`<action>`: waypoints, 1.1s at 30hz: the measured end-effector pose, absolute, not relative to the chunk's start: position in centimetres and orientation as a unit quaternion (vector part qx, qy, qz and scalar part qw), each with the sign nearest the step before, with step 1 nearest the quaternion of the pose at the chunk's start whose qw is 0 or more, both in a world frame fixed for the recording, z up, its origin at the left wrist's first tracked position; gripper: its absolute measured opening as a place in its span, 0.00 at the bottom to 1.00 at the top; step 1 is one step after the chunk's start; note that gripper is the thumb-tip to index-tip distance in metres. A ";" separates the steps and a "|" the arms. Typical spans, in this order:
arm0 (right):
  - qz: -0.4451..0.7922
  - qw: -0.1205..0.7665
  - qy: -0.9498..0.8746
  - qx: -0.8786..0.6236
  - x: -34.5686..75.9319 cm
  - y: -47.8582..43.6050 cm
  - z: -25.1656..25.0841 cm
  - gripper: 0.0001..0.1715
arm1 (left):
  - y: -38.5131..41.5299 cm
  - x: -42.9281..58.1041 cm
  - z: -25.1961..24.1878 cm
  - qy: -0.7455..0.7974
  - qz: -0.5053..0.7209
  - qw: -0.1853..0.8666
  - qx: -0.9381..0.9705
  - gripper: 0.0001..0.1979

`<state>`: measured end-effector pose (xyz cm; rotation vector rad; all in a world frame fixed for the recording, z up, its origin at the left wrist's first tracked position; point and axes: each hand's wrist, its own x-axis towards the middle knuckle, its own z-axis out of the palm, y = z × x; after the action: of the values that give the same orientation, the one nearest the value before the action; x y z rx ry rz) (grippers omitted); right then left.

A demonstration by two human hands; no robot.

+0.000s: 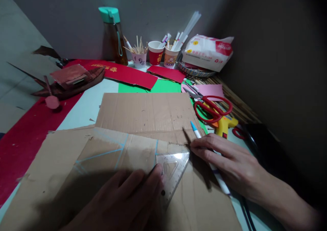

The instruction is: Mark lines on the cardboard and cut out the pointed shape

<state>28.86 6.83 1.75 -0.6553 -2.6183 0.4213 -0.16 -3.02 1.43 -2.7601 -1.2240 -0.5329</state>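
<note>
The left hand [127,193] lay in shadow over the front cardboard sheet [206,203], its foremost fingertips pressing on the left edge of a clear set square [181,167]; its thumb was hidden, so I could not tell whether the fingers also pinched it. The set square sat flat on the cardboard, its top edge along a short blue line, with more blue lines [100,154] drawn farther left. At the right, the right hand [230,166] had its fingers pinching a white marker [220,180], the blue end pointing up and away beyond the fingertips, just beside the set square's right corner. A 2nd cardboard piece [143,110] lay behind the front sheet on the tabletop [76,112]. Red-handled scissors [224,101] and a yellow glue gun [226,124] lay near the right hand, past the marker. Along the back wall stood a bottle [113,40] with a turquoise lid and 3 cups [155,55] holding sticks and pens, while a model boat [74,83] rested at the left.
</note>
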 end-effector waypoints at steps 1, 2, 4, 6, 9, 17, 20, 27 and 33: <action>0.150 0.204 -0.938 -0.236 28.8 6.9 1.8 0.12 | -3.0 -0.1 1.5 -0.402 -0.187 0.041 -0.895 0.16; 0.149 0.207 -0.938 -0.236 28.7 6.9 1.8 0.12 | -2.9 0.0 1.6 -0.403 -0.198 0.045 -0.893 0.17; 0.148 0.218 -0.935 -0.237 28.4 6.9 1.9 0.13 | -2.8 0.0 1.9 -0.400 -0.201 0.047 -0.893 0.17; 0.148 0.230 -0.932 -0.240 28.1 7.0 1.9 0.14 | -2.6 -0.1 2.1 -0.391 -0.183 0.057 -0.900 0.18; 0.155 0.239 -0.925 -0.252 27.9 7.1 2.1 0.14 | -2.3 -0.4 1.8 -0.374 -0.175 0.082 -0.907 0.18; 0.384 0.433 -0.727 -0.369 27.6 7.1 3.6 0.12 | -2.9 0.2 1.7 -0.412 -0.218 0.065 -0.882 0.22; 0.498 0.434 -0.670 -0.338 26.3 7.3 4.0 0.15 | -3.0 0.3 2.3 -0.412 -0.201 0.045 -0.888 0.22; 0.537 0.370 -0.681 -0.334 23.3 7.1 4.5 0.06 | -3.0 0.1 1.7 -0.418 -0.213 0.004 -0.883 0.15; 0.561 0.343 -0.678 -0.329 22.8 7.4 3.9 0.09 | -3.2 -0.4 1.6 -0.404 -0.171 -0.001 -0.899 0.17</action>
<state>22.75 7.38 3.95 -0.8549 -1.7636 1.4575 -0.37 -3.25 1.55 -2.8251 -1.2684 -0.5381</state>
